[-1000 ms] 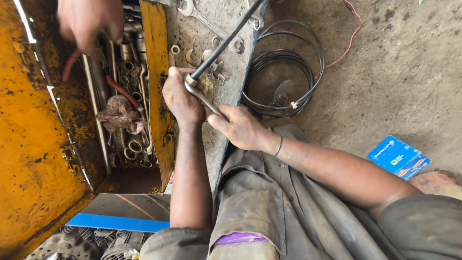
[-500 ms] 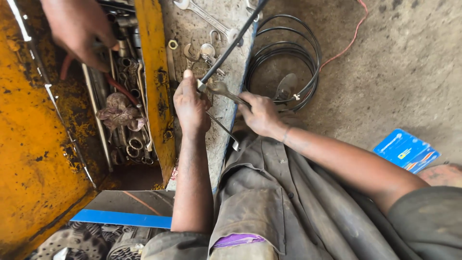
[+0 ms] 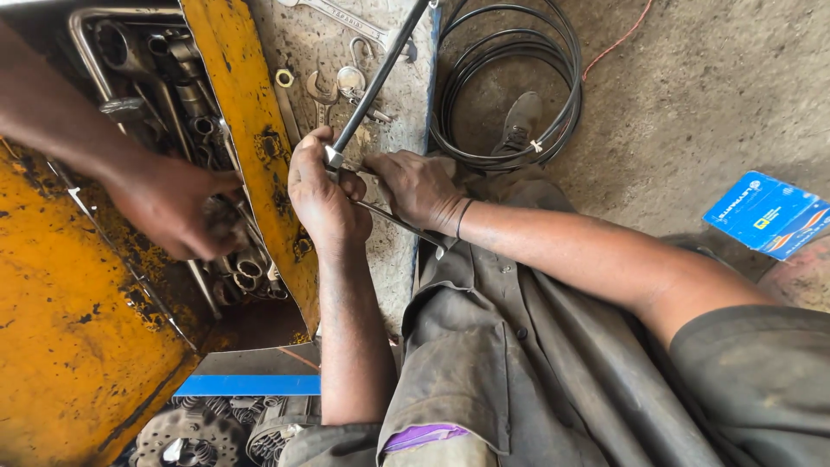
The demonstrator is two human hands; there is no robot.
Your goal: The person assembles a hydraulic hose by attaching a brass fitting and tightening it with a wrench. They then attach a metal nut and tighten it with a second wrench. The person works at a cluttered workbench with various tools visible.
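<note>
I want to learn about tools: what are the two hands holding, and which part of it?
The left hand grips the black hose at its metal end fitting. The right hand holds a thin metal tool near that fitting.

The left hand (image 3: 324, 195) closes around the lower end of a black hose (image 3: 380, 73), at its metal fitting (image 3: 335, 157). Just right of that grip, the right hand (image 3: 415, 186) holds a thin metal tool (image 3: 398, 223) that runs under the left hand's fingers. Above the grip lie spanners (image 3: 322, 91) on a grey plate (image 3: 298, 43); farther right, coiled cable (image 3: 510, 78). Left of the grip, another person's hand (image 3: 173, 207) reaches into yellow machinery (image 3: 69, 329).
</note>
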